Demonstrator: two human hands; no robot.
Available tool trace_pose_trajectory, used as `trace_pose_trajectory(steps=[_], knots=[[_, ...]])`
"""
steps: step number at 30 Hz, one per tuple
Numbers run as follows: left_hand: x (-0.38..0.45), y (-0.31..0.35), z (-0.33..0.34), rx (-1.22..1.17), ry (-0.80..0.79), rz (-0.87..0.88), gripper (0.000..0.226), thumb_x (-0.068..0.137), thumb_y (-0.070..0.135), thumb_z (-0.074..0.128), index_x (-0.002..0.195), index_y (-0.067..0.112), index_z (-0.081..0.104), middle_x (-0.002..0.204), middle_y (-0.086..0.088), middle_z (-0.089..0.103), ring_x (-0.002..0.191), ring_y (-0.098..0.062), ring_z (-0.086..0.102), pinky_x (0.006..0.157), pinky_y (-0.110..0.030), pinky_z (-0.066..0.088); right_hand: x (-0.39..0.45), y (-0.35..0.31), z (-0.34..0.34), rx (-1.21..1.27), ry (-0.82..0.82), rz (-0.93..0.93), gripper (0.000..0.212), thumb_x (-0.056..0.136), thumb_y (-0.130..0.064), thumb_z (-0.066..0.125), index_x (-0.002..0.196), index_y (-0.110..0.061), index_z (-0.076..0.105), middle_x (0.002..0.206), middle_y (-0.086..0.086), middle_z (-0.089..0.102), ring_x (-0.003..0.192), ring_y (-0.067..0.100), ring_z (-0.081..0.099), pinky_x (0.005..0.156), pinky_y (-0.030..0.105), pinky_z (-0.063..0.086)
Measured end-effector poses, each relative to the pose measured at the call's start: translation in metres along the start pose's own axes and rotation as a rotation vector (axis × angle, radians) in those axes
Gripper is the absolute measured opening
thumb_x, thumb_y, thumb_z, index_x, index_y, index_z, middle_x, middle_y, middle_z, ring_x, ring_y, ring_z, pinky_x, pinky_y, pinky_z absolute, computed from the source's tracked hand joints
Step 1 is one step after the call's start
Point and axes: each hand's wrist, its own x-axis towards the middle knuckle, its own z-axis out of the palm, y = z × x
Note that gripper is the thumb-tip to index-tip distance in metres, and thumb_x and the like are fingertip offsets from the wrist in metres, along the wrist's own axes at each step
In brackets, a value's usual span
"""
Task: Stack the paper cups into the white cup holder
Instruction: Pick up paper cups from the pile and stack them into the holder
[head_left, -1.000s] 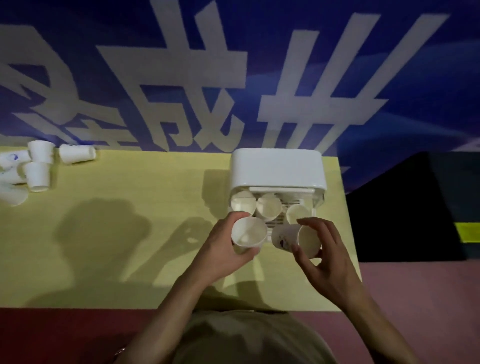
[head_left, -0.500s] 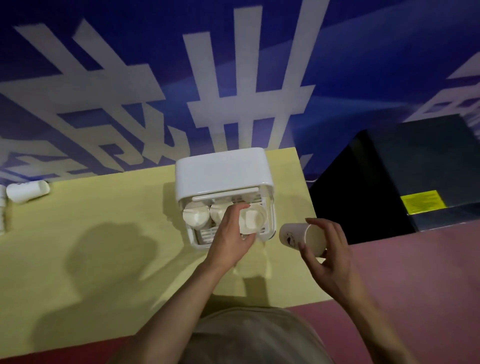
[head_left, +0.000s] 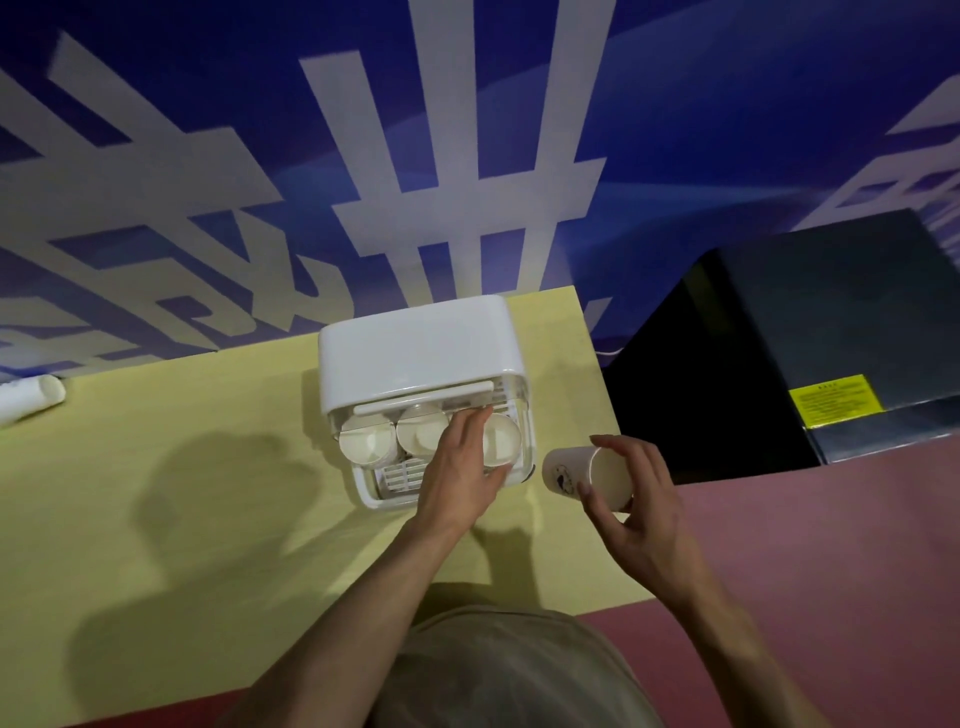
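Observation:
The white cup holder (head_left: 415, 343) stands on the yellow table (head_left: 208, 467), its open front facing me. Inside it lie three rows of paper cups, mouths toward me: a left cup (head_left: 363, 444), a middle cup (head_left: 421, 434) and a right cup (head_left: 501, 439). My left hand (head_left: 462, 473) reaches into the holder and grips the right cup by its rim, thumb at the lower edge. To the right of the holder, my right hand (head_left: 634, 499) holds another paper cup (head_left: 576, 470) on its side, past the table's right edge.
One loose paper cup (head_left: 31, 397) lies on its side at the table's far left edge. A black box (head_left: 810, 332) with a yellow label stands to the right of the table. A blue wall with white characters rises behind. The floor is reddish.
My left hand carried its cup from in front of the holder into the right row and still grips it. My right hand with its cup shifted right, off the table's edge. The camera view turned right.

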Motion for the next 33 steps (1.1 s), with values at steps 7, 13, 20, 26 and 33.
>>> trace_pose_trajectory(steps=[7,13,20,26,33], knots=[[0.009,-0.001,0.008,0.050,-0.066,-0.069,0.081,0.091,0.030,0.076,0.158,0.018,0.032,0.159,0.002,0.036,0.144,-0.017,0.039,0.113,-0.030,0.038,0.021,0.007,0.001,-0.045,-0.030,-0.007,0.046,0.093,-0.030,0.072,0.135,-0.022,0.055,0.129,-0.007,0.048,0.113,-0.006,0.052,0.078,0.007,0.048],[0.020,-0.001,0.015,0.041,-0.072,-0.084,0.083,0.088,0.030,0.080,0.156,0.017,0.034,0.156,0.001,0.039,0.142,-0.020,0.041,0.110,-0.033,0.040,0.039,0.001,0.002,-0.033,-0.048,-0.025,0.047,0.096,-0.044,0.066,0.135,-0.021,0.055,0.128,-0.007,0.047,0.114,-0.008,0.050,0.083,0.004,0.044],[0.010,0.007,0.004,0.032,0.011,-0.022,0.089,0.085,0.037,0.082,0.157,0.020,0.032,0.157,0.007,0.036,0.144,-0.015,0.038,0.105,-0.032,0.046,0.052,-0.007,0.015,0.007,-0.082,-0.058,0.052,0.095,-0.048,0.064,0.139,-0.022,0.053,0.130,-0.012,0.047,0.116,-0.002,0.052,0.081,0.024,0.057],[-0.014,0.003,-0.025,-0.045,0.027,0.078,0.070,0.092,0.033,0.074,0.153,0.021,0.041,0.152,0.012,0.037,0.132,-0.009,0.049,0.102,-0.032,0.051,0.055,-0.011,0.033,0.006,-0.131,-0.100,0.059,0.095,-0.046,0.066,0.143,-0.018,0.045,0.134,-0.011,0.046,0.118,-0.007,0.050,0.090,0.016,0.049],[-0.044,-0.016,-0.041,-0.184,0.082,0.018,0.058,0.093,0.038,0.073,0.144,0.028,0.048,0.141,0.020,0.040,0.123,-0.001,0.053,0.095,-0.034,0.056,0.061,-0.012,0.062,-0.050,-0.216,-0.219,0.054,0.096,-0.034,0.072,0.142,-0.017,0.048,0.138,-0.002,0.047,0.124,0.012,0.053,0.104,0.024,0.046]])
